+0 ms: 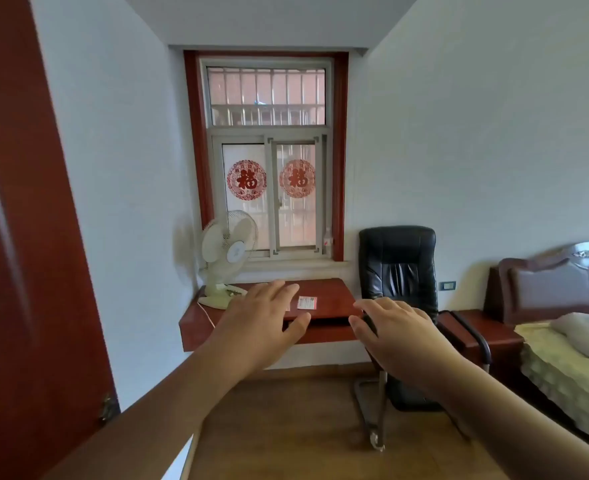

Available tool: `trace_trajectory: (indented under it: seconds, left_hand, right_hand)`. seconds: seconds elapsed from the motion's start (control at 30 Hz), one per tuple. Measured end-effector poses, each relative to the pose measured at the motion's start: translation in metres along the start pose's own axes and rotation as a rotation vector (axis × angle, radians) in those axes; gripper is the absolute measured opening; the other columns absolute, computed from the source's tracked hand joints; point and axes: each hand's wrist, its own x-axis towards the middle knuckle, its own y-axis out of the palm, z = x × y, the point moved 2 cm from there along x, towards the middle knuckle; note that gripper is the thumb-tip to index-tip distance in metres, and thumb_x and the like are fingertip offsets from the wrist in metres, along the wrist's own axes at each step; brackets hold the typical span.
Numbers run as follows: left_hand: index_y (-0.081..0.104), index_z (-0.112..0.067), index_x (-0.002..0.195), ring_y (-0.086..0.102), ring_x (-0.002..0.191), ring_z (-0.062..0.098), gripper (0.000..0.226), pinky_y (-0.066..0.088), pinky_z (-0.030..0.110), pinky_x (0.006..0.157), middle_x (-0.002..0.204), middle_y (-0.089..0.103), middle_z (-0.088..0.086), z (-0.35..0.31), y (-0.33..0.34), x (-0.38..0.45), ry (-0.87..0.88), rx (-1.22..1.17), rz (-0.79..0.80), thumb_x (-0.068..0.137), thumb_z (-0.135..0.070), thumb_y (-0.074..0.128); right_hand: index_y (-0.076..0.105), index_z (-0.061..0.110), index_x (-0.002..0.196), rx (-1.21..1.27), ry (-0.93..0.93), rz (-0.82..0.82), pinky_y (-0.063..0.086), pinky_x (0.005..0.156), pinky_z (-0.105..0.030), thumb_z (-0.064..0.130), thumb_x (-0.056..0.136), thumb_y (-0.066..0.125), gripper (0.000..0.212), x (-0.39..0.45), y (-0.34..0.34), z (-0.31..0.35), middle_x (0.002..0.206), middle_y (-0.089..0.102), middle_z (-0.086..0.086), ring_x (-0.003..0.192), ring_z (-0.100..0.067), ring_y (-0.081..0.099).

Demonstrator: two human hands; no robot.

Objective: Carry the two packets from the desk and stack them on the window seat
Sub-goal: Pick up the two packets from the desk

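Red-brown worktop point(334, 299) carries one small packet point(307, 302) near its middle, its red-and-white label too small to read; a second may hide behind the left hand point(263, 325). Both hands, the right hand point(402, 336) included, are spread wide, holding nothing.

Desk point(334, 299) deep red-brown, glossy. Packet point(307, 302) at its centre white with red border, green mark. Fan point(229, 245) at nine o'clock of packet cream. Chair point(398, 268) at three o'clock black, shiny. Window frame point(338, 154) at twelve dark red, two red round paper-cuts point(246, 180) on panes. Door point(16, 237) reddish brown. Walls point(476, 150) pale blue-white. Bedspread point(570, 368) pale yellow-green.
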Motion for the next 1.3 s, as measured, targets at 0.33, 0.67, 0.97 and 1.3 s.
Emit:
trace_trajectory:
  seconds: [0.33,0.67,0.97,1.3]
  left_hand:
    - [0.023,-0.03,0.152,0.044,0.138,0.02,0.064,0.045,0.044,0.107,0.153,0.046,0.0,-0.01,0.084,0.069,-0.049,0.006,0.093,0.096,-0.061,0.032]
    - [0.03,-0.026,0.152,0.041,0.14,0.019,0.063,0.039,0.042,0.109,0.153,0.045,-0.002,0.063,0.143,0.091,-0.146,0.075,0.194,0.098,-0.058,0.03]
    - [0.032,-0.021,0.151,0.042,0.139,0.018,0.066,0.036,0.04,0.112,0.151,0.048,-0.002,0.143,0.167,0.12,-0.098,0.076,0.112,0.097,-0.059,0.028]
    - [0.037,-0.019,0.15,0.041,0.143,0.022,0.078,0.028,0.049,0.118,0.15,0.052,0.002,0.171,0.226,0.185,0.018,0.106,0.151,0.091,-0.062,0.009]
  right_hand:
    - [0.04,0.028,0.145,0.041,-0.013,0.107,0.04,0.107,-0.042,0.058,0.098,0.027,0.057,0.058,0.041,-0.07,0.144,0.054,-0.001,0.131,-0.022,0.051]
    - [0.037,0.025,0.148,0.062,-0.089,0.132,0.027,0.116,-0.042,0.052,0.101,0.031,0.055,0.121,0.11,-0.042,0.153,0.04,0.001,0.143,-0.02,0.032]
    - [0.031,0.027,0.151,-0.066,-0.163,0.169,0.018,0.122,-0.042,0.055,0.101,0.029,0.057,0.193,0.171,-0.004,0.16,0.032,0.003,0.15,-0.018,0.024]
    - [0.027,0.028,0.153,-0.094,-0.079,0.179,0.015,0.123,-0.045,0.057,0.1,0.028,0.06,0.255,0.221,-0.022,0.163,0.029,0.001,0.151,-0.019,0.022]
